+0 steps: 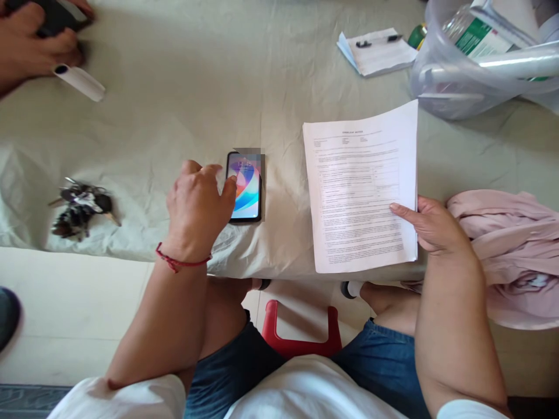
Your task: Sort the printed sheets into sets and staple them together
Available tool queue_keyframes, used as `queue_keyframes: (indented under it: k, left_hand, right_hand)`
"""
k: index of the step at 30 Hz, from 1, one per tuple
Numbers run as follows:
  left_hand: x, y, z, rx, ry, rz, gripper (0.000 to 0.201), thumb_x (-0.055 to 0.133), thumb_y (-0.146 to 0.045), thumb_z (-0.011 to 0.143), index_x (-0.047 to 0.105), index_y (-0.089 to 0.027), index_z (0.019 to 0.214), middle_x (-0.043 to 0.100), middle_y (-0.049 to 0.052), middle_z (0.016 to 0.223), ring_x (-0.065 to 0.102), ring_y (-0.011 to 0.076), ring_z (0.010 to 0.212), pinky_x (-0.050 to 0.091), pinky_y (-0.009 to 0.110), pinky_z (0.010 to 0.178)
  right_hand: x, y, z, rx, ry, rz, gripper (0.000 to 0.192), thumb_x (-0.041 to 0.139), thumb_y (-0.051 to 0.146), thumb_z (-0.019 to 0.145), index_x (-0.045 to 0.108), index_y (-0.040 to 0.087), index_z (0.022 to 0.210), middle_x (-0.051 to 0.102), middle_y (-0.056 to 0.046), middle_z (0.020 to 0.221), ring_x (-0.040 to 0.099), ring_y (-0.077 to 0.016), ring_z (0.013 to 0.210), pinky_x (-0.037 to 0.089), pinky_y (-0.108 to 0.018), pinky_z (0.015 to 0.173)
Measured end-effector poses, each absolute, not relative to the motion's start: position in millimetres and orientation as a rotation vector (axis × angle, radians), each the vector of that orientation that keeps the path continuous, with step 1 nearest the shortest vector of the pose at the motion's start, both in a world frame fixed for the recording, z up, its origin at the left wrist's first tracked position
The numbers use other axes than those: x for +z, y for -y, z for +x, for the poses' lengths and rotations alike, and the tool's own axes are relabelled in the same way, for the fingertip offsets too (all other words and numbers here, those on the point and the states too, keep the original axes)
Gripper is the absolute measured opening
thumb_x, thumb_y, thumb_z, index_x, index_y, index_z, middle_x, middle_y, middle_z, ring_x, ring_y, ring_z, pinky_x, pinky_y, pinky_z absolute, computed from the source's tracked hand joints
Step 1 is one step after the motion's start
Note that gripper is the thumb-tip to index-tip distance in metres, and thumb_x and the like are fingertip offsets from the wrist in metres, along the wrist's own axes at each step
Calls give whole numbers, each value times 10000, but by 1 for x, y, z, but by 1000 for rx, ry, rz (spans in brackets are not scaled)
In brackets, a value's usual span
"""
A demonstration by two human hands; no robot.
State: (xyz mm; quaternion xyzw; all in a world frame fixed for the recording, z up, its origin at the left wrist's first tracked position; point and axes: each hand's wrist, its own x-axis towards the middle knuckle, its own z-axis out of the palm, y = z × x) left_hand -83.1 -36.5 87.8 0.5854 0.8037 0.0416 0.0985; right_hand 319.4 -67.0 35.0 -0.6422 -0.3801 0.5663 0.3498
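A phone (248,195) with a lit, colourful lock screen lies flat on the cloth-covered table. My left hand (196,203), with a red string bracelet at the wrist, is at the phone's left edge. Its thumb tip overlaps the screen, the other fingers are bent and apart from the thumb, and it holds nothing. Whether the thumb presses the glass I cannot tell. In my right hand (437,224) is a stack of printed papers (358,192), pinched at the right edge with the thumb on top and the fingers hidden behind.
Keys (85,206) lie at the left, near the table edge. Another person's hands (39,52) hold a dark object beside a white tube (81,82). At the back right are a notepad (379,55) with a pen and a clear plastic container (458,96). Pink cloth (515,244) lies at the right.
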Motion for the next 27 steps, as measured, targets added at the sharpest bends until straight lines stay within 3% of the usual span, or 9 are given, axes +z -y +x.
queue_keyframes:
  k: [5,11,15,18,23,27]
  left_hand:
    - [86,37,-86,245,-2257,1758,455,486,-155,1037,893,-171,1242,757,120,1251,743,280,1109,562,431,1133]
    - [86,40,-92,91,-2083,1815,565,465,-39,950,909,-234,1239,694,142,1239,739,326,1167,579,480,1136]
    - [95,44,-93,177,-2128,1846,475,478,-89,992,918,-213,1122,711,118,1253,749,293,1134,574,468,1174]
    - [99,45,-91,159,-2281,1792,437,498,-156,1040,905,-181,1199,715,127,1278,744,307,1179,569,470,1188]
    - [100,47,-88,-27,-2302,1810,595,404,-179,1086,768,-214,1555,724,165,1385,743,378,1276,569,546,1173]
    - [99,49,-95,-294,-2073,1924,601,416,-182,1055,830,-292,1476,800,126,1345,762,393,1223,611,513,1035]
  right_hand:
    - [35,68,320,1465,979,-1669,578,1099,700,608,911,323,1003,917,-28,1125,859,-388,1163,636,-612,1224]
    - [33,68,322,1469,979,-1682,621,1097,705,604,910,301,1037,918,-42,1139,857,-386,1164,650,-612,1190]
    - [34,68,322,1470,980,-1676,624,1102,701,595,910,305,1037,916,-43,1146,854,-383,1169,649,-606,1191]
    - [35,67,321,1483,978,-1682,604,1102,699,598,911,316,1023,916,-37,1144,859,-370,1136,648,-598,1193]
    - [34,68,322,1477,993,-1689,601,1095,707,604,910,314,1020,917,-35,1143,863,-364,1113,650,-602,1187]
    - [32,68,324,1465,1017,-1690,578,1086,704,630,909,325,1028,916,-33,1157,855,-376,1169,656,-603,1181]
